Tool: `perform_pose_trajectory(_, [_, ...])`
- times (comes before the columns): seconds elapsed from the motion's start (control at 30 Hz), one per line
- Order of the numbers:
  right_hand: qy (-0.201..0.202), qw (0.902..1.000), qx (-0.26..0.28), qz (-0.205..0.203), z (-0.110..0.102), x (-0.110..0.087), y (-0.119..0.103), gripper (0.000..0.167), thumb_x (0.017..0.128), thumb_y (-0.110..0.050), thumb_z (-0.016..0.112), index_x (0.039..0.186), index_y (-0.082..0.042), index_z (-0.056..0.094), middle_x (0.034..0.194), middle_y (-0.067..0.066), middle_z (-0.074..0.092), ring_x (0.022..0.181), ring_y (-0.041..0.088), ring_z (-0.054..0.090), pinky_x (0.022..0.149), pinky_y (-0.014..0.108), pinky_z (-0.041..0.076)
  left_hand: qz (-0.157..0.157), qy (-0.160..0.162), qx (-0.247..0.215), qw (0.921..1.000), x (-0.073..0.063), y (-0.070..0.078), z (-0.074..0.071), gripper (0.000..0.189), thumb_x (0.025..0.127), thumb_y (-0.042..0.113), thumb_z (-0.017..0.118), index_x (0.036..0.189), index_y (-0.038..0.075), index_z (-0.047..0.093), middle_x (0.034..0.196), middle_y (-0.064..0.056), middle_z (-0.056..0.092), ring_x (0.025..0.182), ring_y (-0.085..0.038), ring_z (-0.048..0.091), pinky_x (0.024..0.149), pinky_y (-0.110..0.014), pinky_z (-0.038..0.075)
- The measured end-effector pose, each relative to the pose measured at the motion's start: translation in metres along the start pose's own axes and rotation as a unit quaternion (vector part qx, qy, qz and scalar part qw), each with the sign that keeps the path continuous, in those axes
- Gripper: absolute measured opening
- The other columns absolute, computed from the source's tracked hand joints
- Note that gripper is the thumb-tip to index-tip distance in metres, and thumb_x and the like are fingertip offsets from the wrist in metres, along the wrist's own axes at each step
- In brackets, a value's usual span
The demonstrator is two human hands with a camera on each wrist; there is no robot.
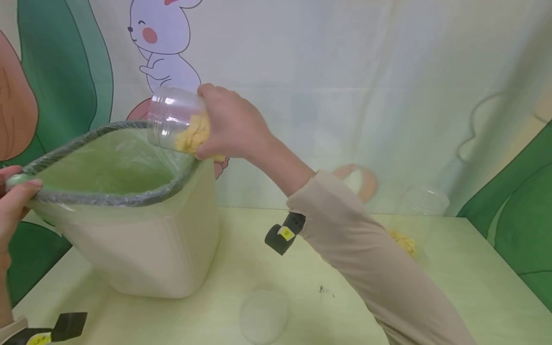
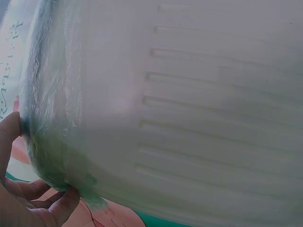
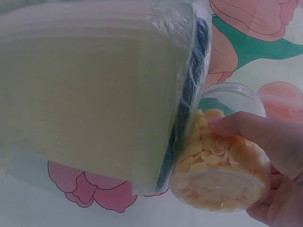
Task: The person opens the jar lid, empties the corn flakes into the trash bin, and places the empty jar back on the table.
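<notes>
My right hand [image 1: 235,122] grips a clear plastic jar [image 1: 166,108] around its base end. The jar lies tilted on its side, its mouth facing left above the far right rim of a pale trash bin [image 1: 151,249]. Yellow flakes [image 3: 215,151] are gathered in the lower part of the jar, toward its base. A clear plastic liner [image 2: 52,104] is folded over the bin's dark rim. At the near left corner my left hand [image 1: 15,201] pinches the rim and liner between thumb and fingers. The bin leans toward the left hand.
A round translucent lid [image 1: 264,316] lies on the pale table [image 1: 233,273] right of the bin. Behind my right forearm stands another clear jar [image 1: 424,203] with yellow flakes [image 1: 404,243]. Small dark specks [image 1: 323,290] dot the table. A printed curtain [image 1: 276,52] hangs close behind.
</notes>
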State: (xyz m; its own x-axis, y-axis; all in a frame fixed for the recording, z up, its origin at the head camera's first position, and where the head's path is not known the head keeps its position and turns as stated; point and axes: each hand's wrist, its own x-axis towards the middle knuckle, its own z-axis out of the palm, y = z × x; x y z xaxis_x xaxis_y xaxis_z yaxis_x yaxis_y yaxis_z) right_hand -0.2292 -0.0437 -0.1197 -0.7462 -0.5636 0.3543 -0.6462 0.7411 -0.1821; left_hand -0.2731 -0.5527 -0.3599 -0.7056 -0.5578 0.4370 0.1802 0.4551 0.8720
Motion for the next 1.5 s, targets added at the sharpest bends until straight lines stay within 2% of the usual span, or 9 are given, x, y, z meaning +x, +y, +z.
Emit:
perform_pose_trajectory(0.1, [-0.005, 0.9993, -0.037, -0.006, -0.001, 0.001, -0.004, 0.076, 0.065, -0.025, 0.073, 0.129, -0.008, 0.037, 0.107, -0.001, 0.05, 0.088, 0.011, 0.047, 0.063, 0.023, 0.044, 0.001, 0.0, 0.0, 1.0, 0.001, -0.002, 0.001, 0.053, 0.078, 0.023, 0.072, 0.127, 0.024, 0.052, 0.119, 0.007, 0.053, 0.092, -0.005, 0.05, 0.057, -0.008, 0.042])
perform_pose_trajectory(0.33, [-0.021, 0.9952, -0.096, 0.0, -0.001, 0.005, -0.013, 0.072, 0.066, -0.026, 0.072, 0.127, -0.01, 0.037, 0.109, -0.002, 0.05, 0.092, 0.011, 0.047, 0.064, 0.022, 0.045, 0.008, 0.01, -0.012, 0.9998, -0.011, 0.015, 0.007, 0.051, 0.078, 0.022, 0.073, 0.125, 0.022, 0.054, 0.117, 0.006, 0.054, 0.089, -0.004, 0.051, 0.057, -0.008, 0.043])
perform_pose_trajectory(0.6, [-0.03, 0.988, -0.151, -0.016, 0.001, 0.008, -0.02, 0.065, 0.07, -0.026, 0.069, 0.124, -0.009, 0.038, 0.103, -0.003, 0.048, 0.091, 0.01, 0.046, 0.067, 0.019, 0.043, 0.005, -0.004, -0.006, 1.0, 0.001, 0.001, 0.003, 0.053, 0.078, 0.022, 0.072, 0.127, 0.024, 0.052, 0.117, 0.007, 0.053, 0.089, -0.004, 0.051, 0.056, -0.008, 0.043])
perform_pose_trajectory(0.7, [-0.024, 0.9863, -0.162, -0.022, 0.001, 0.008, -0.022, 0.062, 0.069, -0.027, 0.07, 0.12, -0.01, 0.039, 0.1, -0.004, 0.046, 0.089, 0.01, 0.046, 0.068, 0.019, 0.042, 0.01, -0.005, -0.01, 0.9999, -0.015, 0.024, 0.007, 0.05, 0.079, 0.022, 0.071, 0.126, 0.024, 0.053, 0.113, 0.009, 0.053, 0.087, -0.002, 0.051, 0.057, -0.006, 0.043])
perform_pose_trajectory(0.87, [-0.02, 0.9842, -0.173, -0.032, 0.002, 0.009, -0.024, 0.064, 0.069, -0.029, 0.072, 0.12, -0.01, 0.04, 0.104, -0.004, 0.049, 0.093, 0.011, 0.048, 0.073, 0.018, 0.043, -0.02, 0.002, -0.014, 0.9997, -0.053, 0.082, 0.015, 0.047, 0.083, 0.017, 0.066, 0.127, 0.021, 0.052, 0.105, 0.014, 0.051, 0.084, 0.003, 0.048, 0.069, -0.007, 0.043])
perform_pose_trajectory(1.07, [-0.025, 0.9797, -0.194, -0.042, 0.003, 0.013, -0.027, 0.069, 0.068, -0.032, 0.075, 0.124, -0.011, 0.039, 0.11, -0.005, 0.051, 0.099, 0.01, 0.048, 0.082, 0.017, 0.042, 0.002, -0.012, -0.008, 0.9999, -0.056, 0.08, 0.013, 0.046, 0.083, 0.02, 0.066, 0.127, 0.024, 0.051, 0.107, 0.014, 0.051, 0.084, 0.003, 0.048, 0.064, -0.006, 0.042])
perform_pose_trajectory(1.27, [-0.038, 0.9717, -0.227, -0.053, 0.004, 0.016, -0.032, 0.071, 0.07, -0.029, 0.073, 0.128, -0.011, 0.036, 0.114, -0.006, 0.049, 0.105, 0.01, 0.047, 0.091, 0.017, 0.037, -0.027, 0.003, -0.017, 0.9995, -0.079, 0.117, 0.019, 0.042, 0.085, 0.017, 0.063, 0.125, 0.023, 0.052, 0.102, 0.014, 0.05, 0.083, 0.003, 0.047, 0.079, -0.009, 0.041])
perform_pose_trajectory(1.37, [-0.041, 0.9669, -0.245, -0.06, 0.005, 0.017, -0.035, 0.07, 0.071, -0.028, 0.07, 0.129, -0.011, 0.035, 0.117, -0.006, 0.049, 0.109, 0.01, 0.046, 0.096, 0.017, 0.034, -0.019, 0.005, -0.011, 0.9998, -0.073, 0.107, 0.017, 0.043, 0.084, 0.018, 0.064, 0.125, 0.023, 0.052, 0.103, 0.013, 0.05, 0.084, 0.002, 0.047, 0.073, -0.006, 0.041])
perform_pose_trajectory(1.5, [-0.039, 0.9619, -0.262, -0.068, 0.008, 0.017, -0.037, 0.07, 0.073, -0.031, 0.069, 0.131, -0.01, 0.035, 0.121, -0.005, 0.049, 0.116, 0.012, 0.044, 0.101, 0.019, 0.03, -0.016, -0.007, -0.014, 0.9998, -0.035, 0.052, 0.007, 0.051, 0.08, 0.019, 0.07, 0.128, 0.022, 0.05, 0.112, 0.01, 0.05, 0.09, -0.002, 0.048, 0.07, -0.007, 0.043])
